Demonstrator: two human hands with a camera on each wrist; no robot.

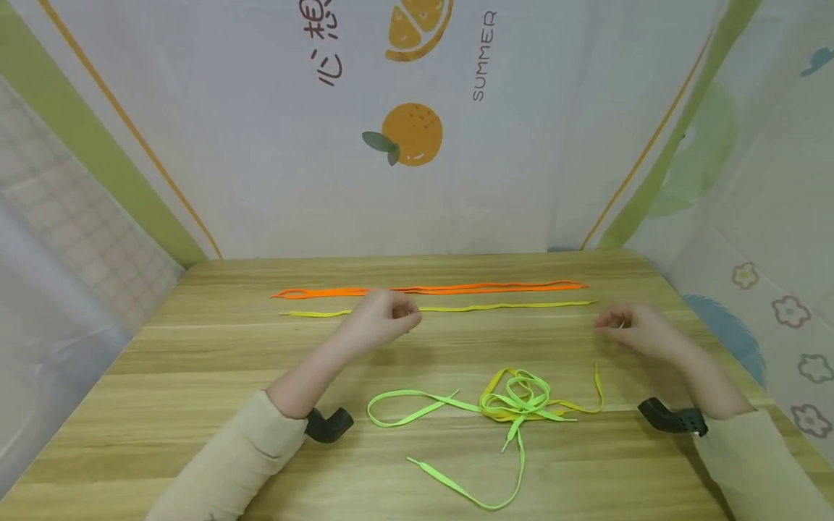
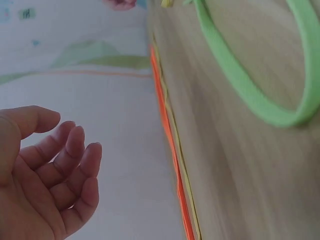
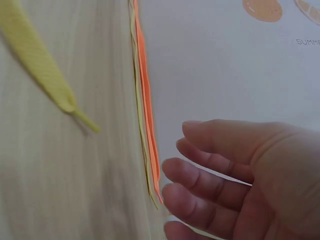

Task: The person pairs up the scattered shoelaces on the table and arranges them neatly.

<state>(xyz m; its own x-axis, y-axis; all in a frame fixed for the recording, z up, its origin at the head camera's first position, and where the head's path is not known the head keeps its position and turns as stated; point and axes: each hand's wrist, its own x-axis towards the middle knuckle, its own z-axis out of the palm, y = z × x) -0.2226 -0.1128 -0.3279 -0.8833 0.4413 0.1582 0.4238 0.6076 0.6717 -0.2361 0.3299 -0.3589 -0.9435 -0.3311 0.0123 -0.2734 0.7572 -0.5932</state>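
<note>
Above the table my left hand (image 1: 384, 318) hovers near the middle of a straight yellow shoelace (image 1: 508, 306), its fingers loosely curled around nothing. My right hand (image 1: 638, 329) hangs past that lace's right end, also loosely curled, with nothing in it, as the right wrist view shows. Just behind the yellow lace lie orange shoelaces (image 1: 469, 289), stretched side by side. Nearer the front, a tangle of light green shoelaces (image 1: 417, 414) lies partly over a second yellow shoelace (image 1: 580, 407), whose tip points toward my right hand. Neither hand touches a lace.
The wooden table (image 1: 195, 376) ends at a white printed curtain (image 1: 274, 181) at the back and sides. A black wrist mount (image 1: 329, 425) sits on the left wrist, and another black mount (image 1: 671, 418) on the right.
</note>
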